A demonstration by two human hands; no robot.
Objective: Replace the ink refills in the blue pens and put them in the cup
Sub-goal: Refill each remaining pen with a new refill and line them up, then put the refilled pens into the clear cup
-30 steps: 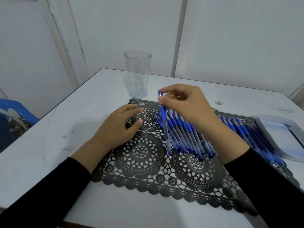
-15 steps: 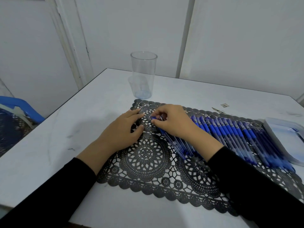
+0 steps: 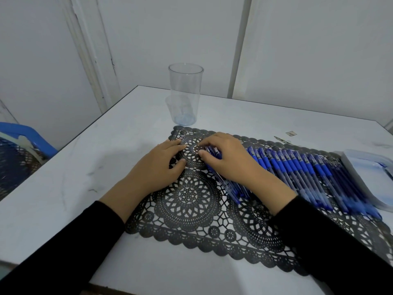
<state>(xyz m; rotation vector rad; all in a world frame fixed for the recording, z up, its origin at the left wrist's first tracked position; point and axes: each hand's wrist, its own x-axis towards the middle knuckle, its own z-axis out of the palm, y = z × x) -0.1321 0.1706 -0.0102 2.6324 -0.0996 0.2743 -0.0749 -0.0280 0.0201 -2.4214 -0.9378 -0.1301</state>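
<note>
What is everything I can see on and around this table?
cup: one, clear, empty, upright on the table beyond the mat
blue pens: many, too packed to count, in one row on the mat
mat: one, black lace, on the table
table: one, white
tray: one, clear, right of the pens
scrap: one, pale, behind the pens
basket or chair: one, blue, far left
left hand: flat on the mat
right hand: over the row's left end
sleeves: two, black

A second ago your right hand [image 3: 229,160] held one blue pen [image 3: 213,151] tilted up above the row of pens [image 3: 297,173]. You have brought it down, and it now lies at the row's left end under your curled fingers.
</note>
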